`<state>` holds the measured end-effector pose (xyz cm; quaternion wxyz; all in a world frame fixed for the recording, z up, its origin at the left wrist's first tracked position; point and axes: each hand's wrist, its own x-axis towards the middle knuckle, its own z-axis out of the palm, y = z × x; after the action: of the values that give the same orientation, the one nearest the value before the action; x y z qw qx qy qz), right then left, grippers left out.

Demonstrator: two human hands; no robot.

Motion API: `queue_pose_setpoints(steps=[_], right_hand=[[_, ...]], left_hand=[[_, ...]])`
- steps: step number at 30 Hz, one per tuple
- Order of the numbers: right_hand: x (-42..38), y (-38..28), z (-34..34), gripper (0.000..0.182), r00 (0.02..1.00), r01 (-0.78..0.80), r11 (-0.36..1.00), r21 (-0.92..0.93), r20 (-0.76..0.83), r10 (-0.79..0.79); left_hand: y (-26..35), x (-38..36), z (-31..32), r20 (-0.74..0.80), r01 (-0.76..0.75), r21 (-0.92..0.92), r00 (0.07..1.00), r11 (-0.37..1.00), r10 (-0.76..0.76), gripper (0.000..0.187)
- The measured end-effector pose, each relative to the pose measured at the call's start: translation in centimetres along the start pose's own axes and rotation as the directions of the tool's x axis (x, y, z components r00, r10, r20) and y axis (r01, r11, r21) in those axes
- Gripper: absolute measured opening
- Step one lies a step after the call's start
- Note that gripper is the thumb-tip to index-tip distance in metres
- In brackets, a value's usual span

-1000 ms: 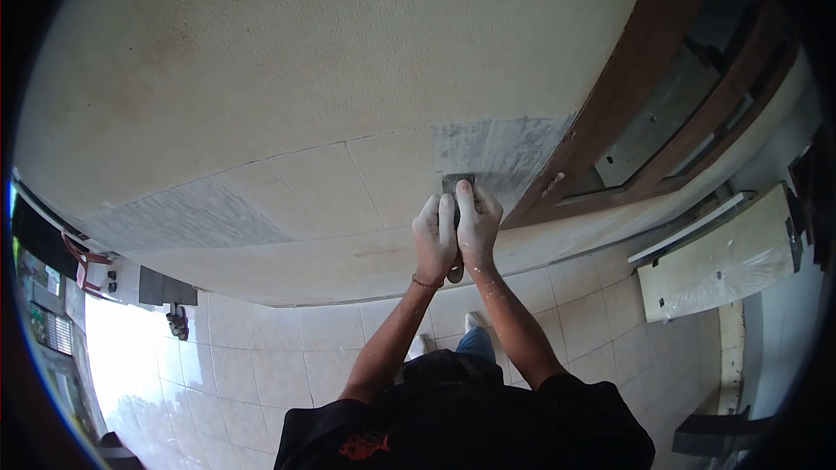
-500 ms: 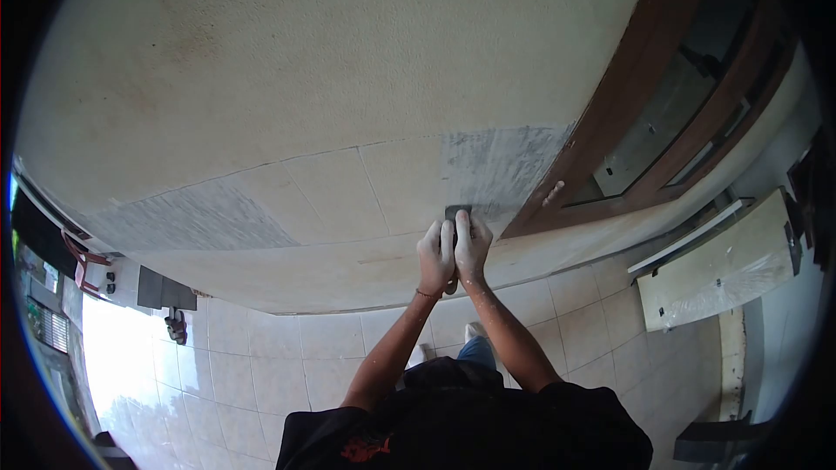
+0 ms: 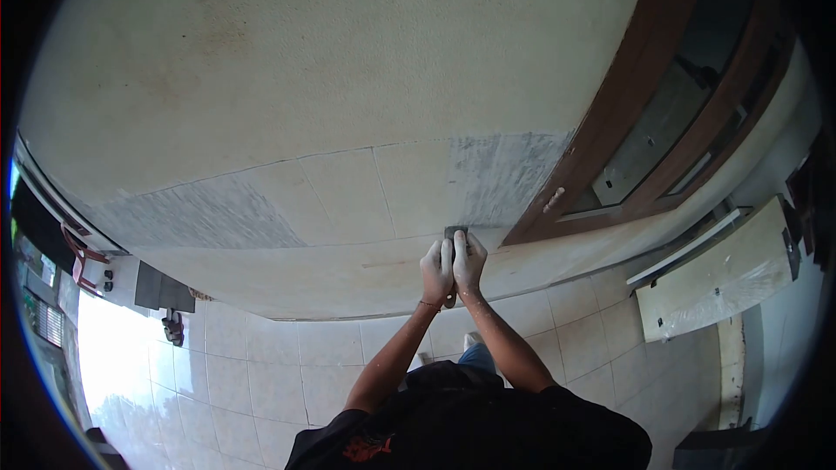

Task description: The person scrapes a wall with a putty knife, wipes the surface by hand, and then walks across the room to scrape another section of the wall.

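Both of my hands are closed together on a scraper (image 3: 455,231) with a dark, flat blade. Its brown handle end pokes out below my palms. My left hand (image 3: 436,270) and my right hand (image 3: 469,263) lie side by side, fingers dusted white and pointing up at the wall. The blade's edge appears to meet the cream wall (image 3: 348,61) at the foot of a grey, streaky scraped patch (image 3: 505,176). My fingers hide most of the handle.
Another grey scraped patch (image 3: 205,216) lies to the left, with thin lines marked between the two. A brown wooden door frame (image 3: 601,135) borders the wall at right. A plastic-wrapped panel (image 3: 718,283) leans at far right. Tiled floor (image 3: 252,383) runs below; a chair (image 3: 81,257) stands far left.
My hands and the scraper have moved slightly down, from inside the grey patch to its lower edge. The view has also shifted a little.
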<state>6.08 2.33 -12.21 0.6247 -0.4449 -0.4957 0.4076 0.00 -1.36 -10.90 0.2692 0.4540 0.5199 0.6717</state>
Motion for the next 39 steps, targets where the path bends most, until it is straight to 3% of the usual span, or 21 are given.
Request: queue_pose_setpoints(steps=[2,4,7,11,12,14,16,18,21,22,23,24,27,30,33,34,36,39], right_hand=[[1.3,-6.7,1.3,0.037,0.998,0.063,0.998,0.003,-0.018,-0.063],[4.2,-13.2,2.4,0.039,0.990,0.138,0.990,-0.003,0.013,-0.138],[5.3,-17.2,3.2,0.039,0.990,0.128,0.986,0.107,0.050,-0.134],[0.4,-3.3,0.7,0.039,0.995,0.096,0.993,-0.063,-0.002,-0.096],[-0.5,-3.4,0.8,0.040,0.999,0.043,0.995,-0.092,0.007,-0.043],[1.0,-3.5,1.2,0.039,0.996,0.087,0.996,-0.019,0.003,-0.087],[2.7,-8.9,1.6,0.040,0.991,0.133,0.991,-0.022,0.012,-0.133],[4.7,-15.0,2.7,0.039,0.990,0.117,0.985,0.123,0.061,-0.125],[3.9,-12.2,2.5,0.038,0.988,0.156,0.985,0.075,0.002,-0.156],[2.9,-7.8,1.5,0.037,0.986,0.164,0.984,-0.062,-0.003,-0.165],[1.1,-4.4,0.9,0.036,0.991,0.135,0.990,-0.040,-0.006,-0.136],[-0.1,-4.1,1.0,0.036,0.995,0.103,0.995,-0.017,-0.006,-0.103],[1.0,-4.4,1.3,0.035,0.992,0.110,0.994,-0.010,-0.053,-0.110],[4.5,-15.1,2.3,0.036,0.986,0.153,0.988,0.008,0.070,-0.153],[4.3,-13.5,2.7,0.036,0.980,0.192,0.981,0.038,0.036,-0.194],[3.3,-9.5,2.1,0.036,0.970,0.242,0.967,-0.080,0.007,-0.242],[0.4,-2.7,1.0,0.037,0.992,0.123,0.992,-0.043,-0.016,-0.123],[0.7,-2.5,0.9,0.037,0.996,0.083,0.996,-0.006,0.006,-0.083]], left_hand=[[2.8,2.3,0.4,-0.018,-0.086,-0.040,0.996,0.995,0.086,0.033],[10.8,5.7,0.1,0.029,-0.112,-0.048,0.993,0.993,0.113,0.034],[12.6,7.6,0.7,0.005,-0.135,-0.180,0.990,0.974,0.138,0.034],[0.8,0.5,0.0,-0.036,0.006,0.003,0.999,1.000,-0.005,0.032],[1.2,-0.3,-0.2,-0.058,0.047,0.013,0.997,0.999,-0.046,0.031],[1.4,1.0,0.1,-0.073,-0.028,0.053,0.997,0.998,0.032,0.030],[7.6,3.2,0.1,-0.050,-0.103,0.052,0.993,0.993,0.106,0.029],[12.5,6.1,0.5,-0.032,-0.150,-0.077,0.989,0.986,0.148,0.028],[9.8,5.2,0.2,-0.001,-0.123,0.003,0.992,0.992,0.123,0.028],[6.2,3.5,0.1,-0.009,-0.089,0.092,0.996,0.992,0.091,0.029],[2.3,1.3,0.2,-0.034,-0.060,0.060,0.997,0.996,0.062,0.029],[2.2,0.4,0.0,-0.059,-0.029,0.029,0.998,0.999,0.031,0.030],[2.9,1.6,0.2,-0.053,-0.149,0.064,0.987,0.987,0.152,0.030],[11.7,5.9,0.2,-0.008,-0.090,-0.056,0.996,0.994,0.090,0.032],[10.7,5.6,0.1,-0.009,-0.076,0.007,0.997,0.997,0.076,0.033],[7.5,4.1,-0.1,-0.011,-0.075,0.078,0.997,0.994,0.076,0.033],[1.3,0.8,-0.1,-0.041,-0.057,0.054,0.997,0.997,0.060,0.033],[1.6,0.8,-0.2,-0.015,0.014,0.046,1.000,0.999,-0.013,0.032]])
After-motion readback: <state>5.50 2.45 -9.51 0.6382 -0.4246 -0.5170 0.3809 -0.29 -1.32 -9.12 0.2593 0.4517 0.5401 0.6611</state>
